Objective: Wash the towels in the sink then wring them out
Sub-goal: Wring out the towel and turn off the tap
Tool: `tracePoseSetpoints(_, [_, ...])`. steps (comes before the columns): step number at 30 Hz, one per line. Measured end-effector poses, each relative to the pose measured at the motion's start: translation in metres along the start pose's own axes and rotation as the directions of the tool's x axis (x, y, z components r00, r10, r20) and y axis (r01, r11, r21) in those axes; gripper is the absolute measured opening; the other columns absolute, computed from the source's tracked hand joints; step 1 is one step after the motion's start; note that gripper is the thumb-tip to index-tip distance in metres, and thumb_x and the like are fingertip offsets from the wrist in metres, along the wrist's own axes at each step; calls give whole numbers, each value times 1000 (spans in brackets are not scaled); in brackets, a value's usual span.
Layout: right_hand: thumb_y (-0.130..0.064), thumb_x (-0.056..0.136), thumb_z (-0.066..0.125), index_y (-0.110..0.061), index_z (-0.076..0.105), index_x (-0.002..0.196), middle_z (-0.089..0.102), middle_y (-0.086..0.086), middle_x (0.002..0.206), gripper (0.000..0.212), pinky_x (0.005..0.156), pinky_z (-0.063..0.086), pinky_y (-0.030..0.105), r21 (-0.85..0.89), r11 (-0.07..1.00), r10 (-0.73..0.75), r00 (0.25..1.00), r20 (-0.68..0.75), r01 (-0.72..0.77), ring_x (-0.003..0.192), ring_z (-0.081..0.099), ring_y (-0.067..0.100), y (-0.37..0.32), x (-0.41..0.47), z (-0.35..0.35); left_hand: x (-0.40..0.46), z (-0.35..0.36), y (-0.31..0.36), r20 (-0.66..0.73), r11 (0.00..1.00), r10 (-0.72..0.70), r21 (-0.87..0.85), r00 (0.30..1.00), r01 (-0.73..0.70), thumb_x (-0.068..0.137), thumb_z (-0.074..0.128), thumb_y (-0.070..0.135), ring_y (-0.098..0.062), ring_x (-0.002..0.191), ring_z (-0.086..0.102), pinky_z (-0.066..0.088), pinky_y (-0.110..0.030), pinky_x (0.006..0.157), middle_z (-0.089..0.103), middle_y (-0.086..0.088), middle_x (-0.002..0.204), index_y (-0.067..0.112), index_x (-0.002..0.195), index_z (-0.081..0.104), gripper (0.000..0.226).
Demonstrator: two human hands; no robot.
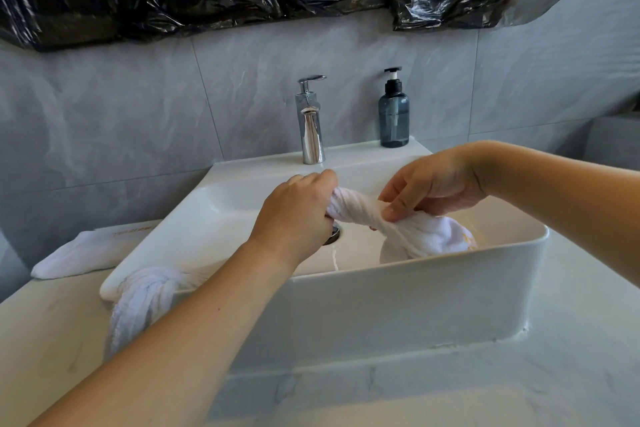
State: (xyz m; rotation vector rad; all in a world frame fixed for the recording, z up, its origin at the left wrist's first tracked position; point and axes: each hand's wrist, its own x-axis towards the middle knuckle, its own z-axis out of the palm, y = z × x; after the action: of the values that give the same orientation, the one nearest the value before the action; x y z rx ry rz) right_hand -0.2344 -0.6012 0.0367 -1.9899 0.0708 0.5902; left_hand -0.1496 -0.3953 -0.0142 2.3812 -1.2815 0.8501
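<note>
Head view: left hand [294, 208] and right hand [429, 185] clamp the twisted towel [356, 210]; counter-rotate harder, keeping drips over the sink [415, 295].

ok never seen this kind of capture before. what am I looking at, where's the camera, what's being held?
There is no robot here: a person works with bare hands, filmed by one wide-angle camera worn on the head, looking forward and down. The left hand and right hand both grip a white towel, twisted like a rope over the white sink; a thin stream of water falls from it. A second twisted towel hangs over the sink's left rim, and a third towel lies flat on the counter to the left. Behind the sink stand a chrome faucet and a dark soap bottle.
</note>
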Motion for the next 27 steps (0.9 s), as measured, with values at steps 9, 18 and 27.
tracePoseSetpoints(9, [-15,70,62,-3,64,105,71,7,90,37,67,55,28,-23,992,-126,988,-94,125,75,67,17,9,13,32,2,2,-3,-97,993,78,98,992,-68,66,64,-1,-24,69,37,25,-30,56,55,-4,75,12,84,49,27])
tracePoseSetpoints(18, [-31,77,78,-14,62,83,60,-4,60,24,61,48,28,-562,823,-198,885,-421,-84,59,56,16,-1,21,41,4,-7,9,116,977,0,211,993,-25,84,55,14,-26,75,45,31,-32,62,57,-2,92,15,111,49,28])
tracePoseSetpoints(27, [-28,89,50,-27,53,90,51,-7,76,4,66,44,31,-934,243,-534,767,-354,-262,73,53,24,5,38,39,15,9,12,606,861,-264,-203,750,467,76,73,41,-22,59,53,37,-31,58,60,0,67,15,73,61,29])
